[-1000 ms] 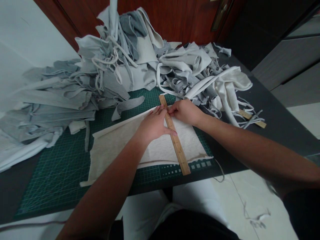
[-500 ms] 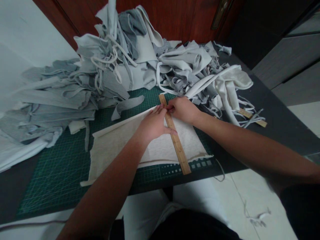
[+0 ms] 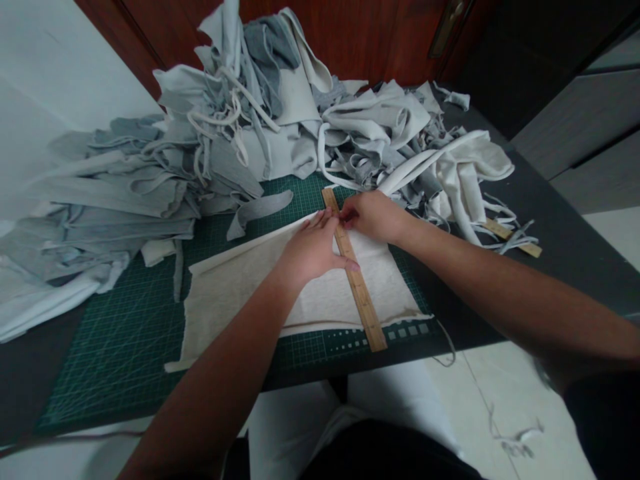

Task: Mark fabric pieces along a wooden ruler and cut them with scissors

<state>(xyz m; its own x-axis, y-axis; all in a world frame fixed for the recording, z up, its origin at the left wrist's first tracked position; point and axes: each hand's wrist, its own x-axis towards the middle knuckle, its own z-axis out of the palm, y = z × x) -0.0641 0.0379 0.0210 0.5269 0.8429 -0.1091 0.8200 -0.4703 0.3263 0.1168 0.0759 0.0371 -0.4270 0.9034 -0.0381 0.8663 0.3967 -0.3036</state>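
Note:
A pale cream piece of fabric [image 3: 240,280] lies across the green cutting mat [image 3: 115,347], its long edges curling. Over its right part, slanting from far to near, rests a wooden ruler [image 3: 364,297]. My left hand [image 3: 313,247] is spread flat on the fabric, with fingertips by the ruler's far end and the thumb on its middle. Just right of the ruler, near the fabric's far edge, my right hand [image 3: 373,215] has its fingers pinched together. What those fingers hold, if anything, is too small and hidden to make out.
Heaped grey and white fabric scraps [image 3: 225,147] fill the back of the dark table [image 3: 575,247]. A loose grey strip [image 3: 260,212] lies ahead of the cream fabric. Another wooden ruler [image 3: 527,248] sticks out from under scraps at the right. Thread bits [image 3: 520,440] lie on the floor.
The whole view has shifted slightly, so everything sits a little further right. Both hands stay at the ruler's far part; my right hand's pinched fingers have barely moved.

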